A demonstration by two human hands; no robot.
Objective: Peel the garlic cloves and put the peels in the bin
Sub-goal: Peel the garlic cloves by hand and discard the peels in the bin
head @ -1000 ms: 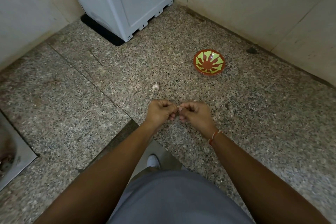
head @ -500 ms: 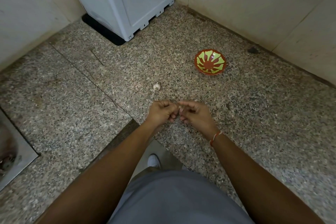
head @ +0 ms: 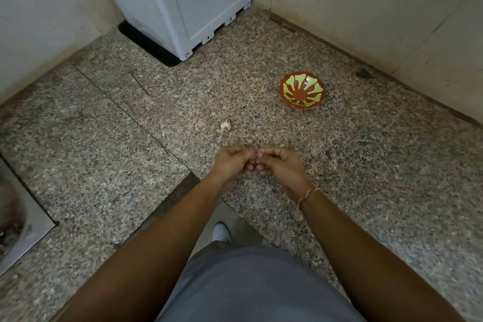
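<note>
Two hands are met over the counter (head: pixel 366 165), fingers curled inward on both. The left hand (head: pixel 234 162) and right hand (head: pixel 281 165) are pressed knuckle to knuckle, and a clove (head: pixel 258 156) is pinched between their fingertips, only a pale sliver being shown. Peeling seems to be under way. The skin is best lifted at the tip with a thumbnail while the clove is kept firmly pinched by the other hand; loose peel should be gathered, not dropped on speckled stone where it would be lost. Just beyond, a garlic bulb (head: pixel 225 125) is left lying on the counter. Farther right, a bowl (head: pixel 302 93) is set, seemingly empty. No bin can be made out.
</note>
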